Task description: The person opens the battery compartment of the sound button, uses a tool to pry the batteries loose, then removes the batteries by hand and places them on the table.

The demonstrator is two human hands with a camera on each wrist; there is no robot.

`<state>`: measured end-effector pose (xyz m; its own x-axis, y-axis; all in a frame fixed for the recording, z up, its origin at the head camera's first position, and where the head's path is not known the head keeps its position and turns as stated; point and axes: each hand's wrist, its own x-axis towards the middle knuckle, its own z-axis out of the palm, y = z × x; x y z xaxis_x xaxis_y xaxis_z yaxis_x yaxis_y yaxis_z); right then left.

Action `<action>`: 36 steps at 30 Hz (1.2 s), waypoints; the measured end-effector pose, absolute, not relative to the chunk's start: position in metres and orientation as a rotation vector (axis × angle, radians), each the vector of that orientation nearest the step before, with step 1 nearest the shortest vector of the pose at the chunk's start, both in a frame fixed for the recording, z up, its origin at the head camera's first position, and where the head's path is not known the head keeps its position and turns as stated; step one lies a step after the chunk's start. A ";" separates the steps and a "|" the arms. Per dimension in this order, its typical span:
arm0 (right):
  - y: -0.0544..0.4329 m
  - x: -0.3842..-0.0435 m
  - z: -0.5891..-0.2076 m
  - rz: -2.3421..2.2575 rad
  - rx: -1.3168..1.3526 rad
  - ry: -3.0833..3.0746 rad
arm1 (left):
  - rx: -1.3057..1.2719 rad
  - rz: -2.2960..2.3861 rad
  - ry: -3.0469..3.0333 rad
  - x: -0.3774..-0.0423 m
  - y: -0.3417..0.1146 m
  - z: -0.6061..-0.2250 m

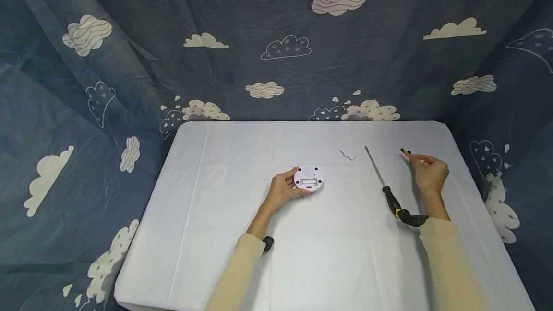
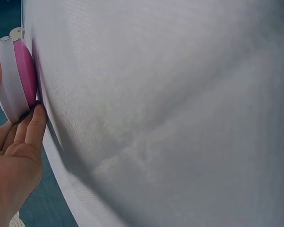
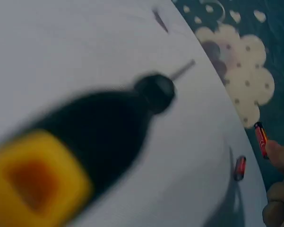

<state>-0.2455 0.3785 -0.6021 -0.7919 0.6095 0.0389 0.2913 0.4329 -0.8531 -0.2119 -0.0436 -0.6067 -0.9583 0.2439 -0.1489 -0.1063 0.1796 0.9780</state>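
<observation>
My left hand (image 1: 282, 189) grips a round white device (image 1: 308, 173) by its left edge, thumb below and fingers above. Speaker holes and an uncovered battery compartment (image 1: 308, 182) face up; the underside is pink in the left wrist view. Out to the right, my right hand (image 1: 432, 174) pinches a small red and black battery (image 3: 261, 137) between thumb and fingertips. A second red battery (image 3: 240, 168) shows against the white cloth in the right wrist view. Left of that hand lies a screwdriver (image 1: 390, 199) with a black and yellow handle, its shaft pointing away.
A small white cover piece (image 1: 348, 154) lies behind the device, to its right. White cloth covers the table (image 1: 224, 263). Dark blue cloud-print fabric (image 1: 242, 8) hangs behind and at both sides. A black wrist camera (image 1: 412, 218) sits close to the screwdriver handle.
</observation>
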 end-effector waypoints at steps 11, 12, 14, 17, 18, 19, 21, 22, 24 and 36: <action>0.414 -0.249 -0.605 1.271 -1.124 -2.311 | 0.130 1.835 2.193 -0.204 -0.046 -0.604; 0.414 -0.248 -0.606 1.279 -1.138 -2.317 | 0.129 1.833 2.194 -0.203 -0.045 -0.603; 0.414 -0.245 -0.608 1.283 -1.167 -2.336 | 0.129 1.832 2.192 -0.203 -0.045 -0.602; 0.413 -0.242 -0.611 1.284 -1.211 -2.350 | 0.129 1.830 2.182 -0.202 -0.044 -0.602; 0.413 -0.242 -0.611 1.286 -1.216 -2.357 | 0.129 1.830 2.179 -0.201 -0.044 -0.602; 0.412 -0.241 -0.612 1.284 -1.217 -2.362 | 0.127 1.833 2.176 -0.201 -0.044 -0.602; 0.412 -0.241 -0.613 1.281 -1.208 -2.377 | 0.124 1.837 2.174 -0.201 -0.043 -0.603; 0.411 -0.240 -0.613 1.281 -1.199 -2.385 | 0.124 1.835 2.176 -0.201 -0.043 -0.602; 0.413 -0.239 -0.612 1.291 -1.201 -2.384 | 0.123 1.826 2.187 -0.201 -0.042 -0.602; 0.399 -0.200 -0.606 1.497 -1.123 -2.278 | 0.163 1.727 2.227 -0.202 -0.047 -0.605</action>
<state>-0.2002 0.3987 -0.6057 -0.6940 0.6807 -0.2348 0.4857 0.2018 -0.8505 -0.2020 -0.0467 -0.6046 -0.9431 0.2806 -0.1782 -0.1027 0.2638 0.9591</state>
